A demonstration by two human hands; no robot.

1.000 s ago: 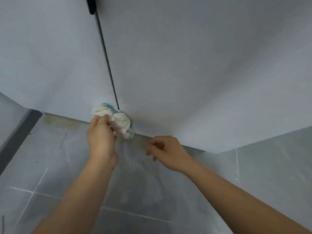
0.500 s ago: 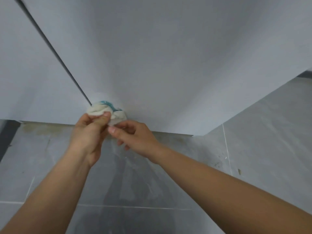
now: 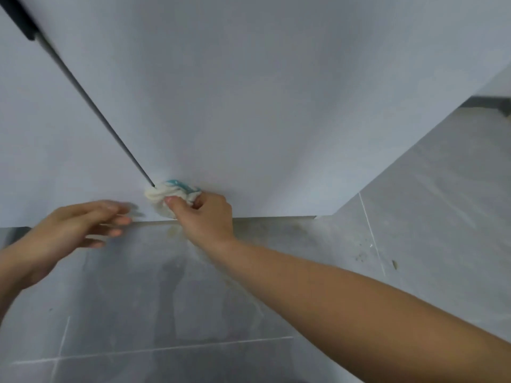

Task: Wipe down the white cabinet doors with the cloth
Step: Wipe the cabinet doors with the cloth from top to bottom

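Two white cabinet doors fill the upper view: the right door [image 3: 262,106] and the left door [image 3: 41,161], split by a dark gap [image 3: 91,106]. A bunched white cloth with a teal edge [image 3: 168,193] is pressed against the bottom of the doors where the gap ends. My right hand [image 3: 206,217] is shut on the cloth, thumb on top. My left hand [image 3: 74,230] hovers to the left of it, blurred, fingers apart and holding nothing.
Grey floor tiles [image 3: 166,299] with pale grout lines lie below the doors. A stained strip [image 3: 262,228] runs along the cabinet's base. Small debris specks [image 3: 362,255] sit at the right. A dark handle end [image 3: 19,17] shows at the top left.
The cloth passed from my left hand to my right hand. My left hand let go and pulled back to the left. The view shifted, so the gap now slants further left.
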